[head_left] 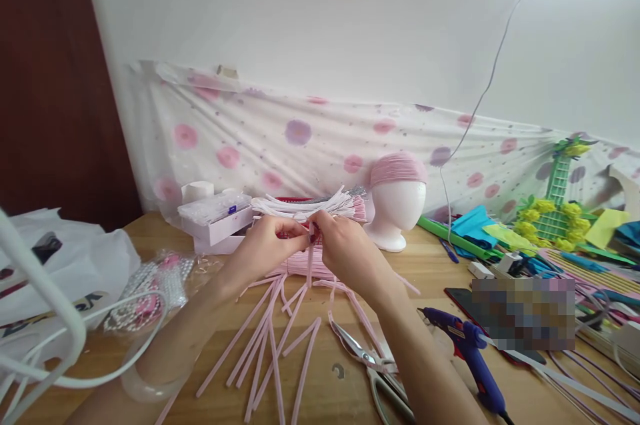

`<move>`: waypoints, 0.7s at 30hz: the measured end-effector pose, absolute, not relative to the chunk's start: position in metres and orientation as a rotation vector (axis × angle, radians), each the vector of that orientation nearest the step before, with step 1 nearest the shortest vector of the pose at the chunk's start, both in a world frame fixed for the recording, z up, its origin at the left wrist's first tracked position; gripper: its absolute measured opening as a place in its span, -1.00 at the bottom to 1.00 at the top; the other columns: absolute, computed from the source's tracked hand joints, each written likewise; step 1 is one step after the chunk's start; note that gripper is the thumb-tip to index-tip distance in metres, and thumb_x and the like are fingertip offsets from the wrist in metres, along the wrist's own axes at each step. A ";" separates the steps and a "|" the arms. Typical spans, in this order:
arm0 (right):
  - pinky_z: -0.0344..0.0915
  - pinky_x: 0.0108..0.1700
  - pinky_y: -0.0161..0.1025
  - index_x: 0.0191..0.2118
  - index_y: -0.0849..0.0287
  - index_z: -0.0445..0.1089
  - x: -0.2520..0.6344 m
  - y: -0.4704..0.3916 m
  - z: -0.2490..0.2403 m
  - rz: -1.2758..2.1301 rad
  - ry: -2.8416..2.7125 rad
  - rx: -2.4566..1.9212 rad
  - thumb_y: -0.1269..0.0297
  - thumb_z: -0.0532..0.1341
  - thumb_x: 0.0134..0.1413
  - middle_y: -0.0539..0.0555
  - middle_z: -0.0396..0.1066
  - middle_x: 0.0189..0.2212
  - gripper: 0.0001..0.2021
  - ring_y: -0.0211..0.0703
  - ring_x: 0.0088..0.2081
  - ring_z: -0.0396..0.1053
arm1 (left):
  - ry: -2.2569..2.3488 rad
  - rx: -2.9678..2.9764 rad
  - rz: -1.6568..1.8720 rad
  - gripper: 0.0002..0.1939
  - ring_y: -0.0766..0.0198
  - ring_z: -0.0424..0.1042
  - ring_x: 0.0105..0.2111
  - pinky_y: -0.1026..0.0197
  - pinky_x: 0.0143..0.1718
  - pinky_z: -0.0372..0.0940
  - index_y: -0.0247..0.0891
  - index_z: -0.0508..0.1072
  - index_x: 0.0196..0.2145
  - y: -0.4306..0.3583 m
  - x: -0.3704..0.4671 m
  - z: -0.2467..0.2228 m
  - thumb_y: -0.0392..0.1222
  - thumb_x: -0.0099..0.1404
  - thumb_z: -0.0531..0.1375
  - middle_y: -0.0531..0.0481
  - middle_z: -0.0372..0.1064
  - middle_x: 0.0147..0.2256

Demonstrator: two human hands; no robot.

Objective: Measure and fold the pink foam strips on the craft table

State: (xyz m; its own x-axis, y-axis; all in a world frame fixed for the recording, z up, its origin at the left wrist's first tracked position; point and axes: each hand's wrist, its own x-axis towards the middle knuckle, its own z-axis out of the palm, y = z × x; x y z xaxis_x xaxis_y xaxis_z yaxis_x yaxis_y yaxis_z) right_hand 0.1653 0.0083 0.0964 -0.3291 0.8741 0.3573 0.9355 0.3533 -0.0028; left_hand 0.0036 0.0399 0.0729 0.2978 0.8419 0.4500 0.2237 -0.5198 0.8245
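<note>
Over the middle of the table, my left hand [280, 238] and my right hand [347, 251] meet, fingertips pinched together on a pink pipe cleaner [309, 270] that hangs down between them. Exactly how it is bent at the fingertips is hidden. Behind the hands lies a pile of white pipe cleaners [285, 209], with a bundle of pink pipe cleaners [295, 265] below it. Several loose pink pipe cleaners [250, 353], some bent, spread towards me. Scissors [367, 357] rest on the tabletop, partly behind my right forearm.
A white foam head [400, 211] with a pink-wrapped top stands behind. Right are a blue glue gun [470, 351], a phone [457, 298] and a green flower-decked craft piece [555, 205]. Left are bead packets [150, 285], a plastic bag [75, 265], a white box [223, 225] and a white stand [45, 291].
</note>
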 end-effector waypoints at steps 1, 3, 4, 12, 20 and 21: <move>0.01 -0.36 -0.21 -0.09 0.27 0.32 0.165 0.009 0.096 -0.311 -2.329 -1.589 0.69 0.02 0.05 0.21 0.50 -0.34 -0.65 0.01 -0.31 0.41 | 0.929 1.916 1.186 -0.84 0.08 0.53 -0.36 0.10 -0.26 0.41 -0.14 0.56 -0.60 0.041 0.003 0.073 -0.14 0.10 0.27 0.08 0.54 -0.52; 0.06 -0.33 -0.21 -0.07 0.27 0.32 0.163 0.011 0.095 -0.337 -2.331 -1.548 0.68 0.02 0.07 0.22 0.51 -0.31 -0.66 0.02 -0.28 0.43 | 0.881 1.876 1.126 -0.84 0.07 0.54 -0.32 0.09 -0.22 0.41 -0.16 0.55 -0.59 0.042 0.003 0.074 -0.15 0.11 0.26 0.05 0.54 -0.49; 0.08 -0.31 -0.21 -0.07 0.27 0.32 0.163 0.012 0.093 -0.339 -2.330 -1.523 0.68 0.02 0.08 0.22 0.51 -0.30 -0.66 0.03 -0.26 0.43 | 0.864 1.854 1.116 -0.84 0.07 0.53 -0.30 0.09 -0.19 0.40 -0.17 0.54 -0.59 0.043 0.004 0.074 -0.16 0.10 0.26 0.04 0.53 -0.49; 0.15 -0.30 -0.24 -0.11 0.21 0.33 0.168 0.026 0.081 -0.115 -2.154 -1.196 0.58 0.02 0.17 0.14 0.47 -0.35 -0.75 -0.06 -0.34 0.39 | 0.854 1.741 1.125 -0.87 0.18 0.47 -0.32 0.15 -0.18 0.32 -0.23 0.55 -0.51 0.044 0.004 0.077 -0.13 0.06 0.26 0.02 0.50 -0.45; 0.19 -0.34 -0.27 -0.35 0.17 0.30 0.173 0.023 0.086 0.646 -1.959 -0.866 0.26 0.09 0.31 0.00 0.35 -0.45 -0.81 -0.21 -0.40 0.28 | 0.701 1.934 1.083 -0.89 0.31 0.36 -0.40 0.24 -0.32 0.25 -0.24 0.45 -0.50 0.048 -0.018 0.089 -0.20 0.15 0.25 0.10 0.38 -0.47; 0.18 -0.34 -0.27 -0.36 0.17 0.29 0.173 0.022 0.086 0.708 -1.950 -0.859 0.21 0.11 0.31 0.00 0.35 -0.44 -0.78 -0.22 -0.40 0.27 | 0.671 1.922 1.094 -0.88 0.30 0.38 -0.39 0.24 -0.30 0.28 -0.24 0.46 -0.49 0.049 -0.020 0.090 -0.19 0.16 0.25 0.09 0.39 -0.46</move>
State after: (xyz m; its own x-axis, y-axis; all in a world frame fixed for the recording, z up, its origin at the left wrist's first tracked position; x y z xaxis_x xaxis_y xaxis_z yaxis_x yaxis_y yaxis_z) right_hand 0.1725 0.0224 0.0864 -0.3868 0.7861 0.4822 0.2934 0.6006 -0.7438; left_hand -0.0198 0.0489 0.0899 0.4839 0.7535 0.4450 0.0547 -0.5336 0.8440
